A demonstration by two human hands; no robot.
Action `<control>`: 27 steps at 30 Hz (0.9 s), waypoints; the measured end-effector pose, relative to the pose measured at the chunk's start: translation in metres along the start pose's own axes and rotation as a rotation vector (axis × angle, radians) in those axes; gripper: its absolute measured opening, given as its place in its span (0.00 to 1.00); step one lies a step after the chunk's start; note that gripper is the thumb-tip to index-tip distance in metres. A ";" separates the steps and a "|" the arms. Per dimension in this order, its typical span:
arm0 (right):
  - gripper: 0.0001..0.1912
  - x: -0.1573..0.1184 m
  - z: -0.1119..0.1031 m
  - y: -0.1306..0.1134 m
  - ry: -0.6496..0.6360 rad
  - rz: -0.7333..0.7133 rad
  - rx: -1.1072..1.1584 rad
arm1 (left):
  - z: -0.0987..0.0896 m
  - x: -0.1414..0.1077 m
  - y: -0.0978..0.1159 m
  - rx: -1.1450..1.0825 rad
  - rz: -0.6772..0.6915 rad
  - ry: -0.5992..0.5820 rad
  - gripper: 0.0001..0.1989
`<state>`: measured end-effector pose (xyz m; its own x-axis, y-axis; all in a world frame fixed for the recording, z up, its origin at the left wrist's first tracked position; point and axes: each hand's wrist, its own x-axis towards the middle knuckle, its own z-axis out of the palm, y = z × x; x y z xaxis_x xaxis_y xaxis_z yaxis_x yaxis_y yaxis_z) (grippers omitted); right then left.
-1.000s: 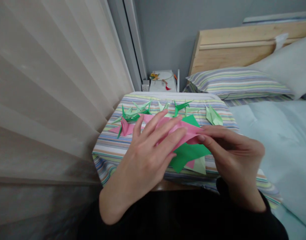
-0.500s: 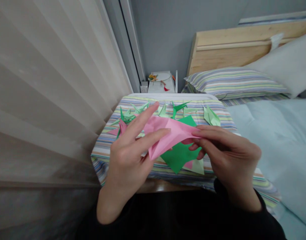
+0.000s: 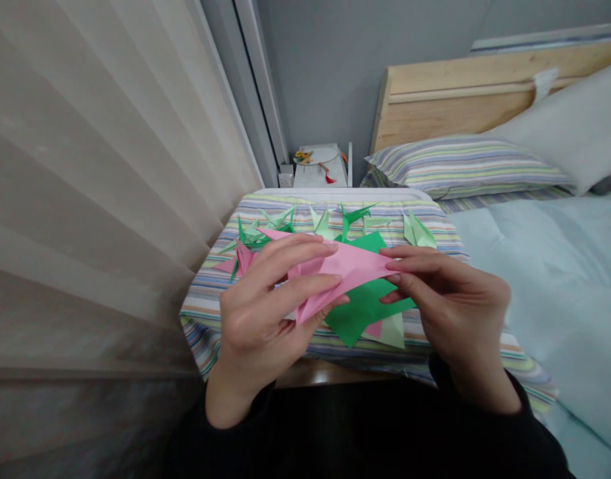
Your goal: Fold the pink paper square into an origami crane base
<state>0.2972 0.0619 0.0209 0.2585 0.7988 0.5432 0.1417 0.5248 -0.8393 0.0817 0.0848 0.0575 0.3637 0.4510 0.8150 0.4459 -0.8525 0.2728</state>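
Observation:
A partly folded sheet of pink origami paper is held in the air above the table, between both hands. My left hand grips its left part, fingers over the top and thumb below. The right tip of the paper is pinched between thumb and fingers of my right hand. Under it lie a green paper square and a pale green sheet with a bit of pink on it. Left of my left hand rests a folded pink paper crane.
Several green folded cranes line the far part of the striped cloth. A light green folded piece lies at the far right. A curtain hangs on the left; a bed stands on the right.
My left fingers have come down from a raised, spread pose onto the pink paper. The paper looks flatter and more stretched out. My right hand keeps its pinch at the tip.

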 end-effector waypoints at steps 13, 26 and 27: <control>0.10 0.004 -0.005 0.001 -0.016 -0.170 -0.140 | -0.001 -0.002 0.004 -0.046 -0.031 0.069 0.09; 0.13 0.003 -0.005 0.007 -0.118 -0.239 -0.256 | 0.001 -0.002 0.004 0.007 0.025 -0.087 0.09; 0.13 0.004 -0.005 0.006 -0.120 -0.261 -0.288 | 0.002 -0.002 0.004 0.018 0.028 -0.086 0.09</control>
<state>0.3042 0.0669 0.0177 0.0675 0.6871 0.7235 0.4538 0.6246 -0.6356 0.0845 0.0809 0.0558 0.4443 0.4490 0.7752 0.4493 -0.8603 0.2408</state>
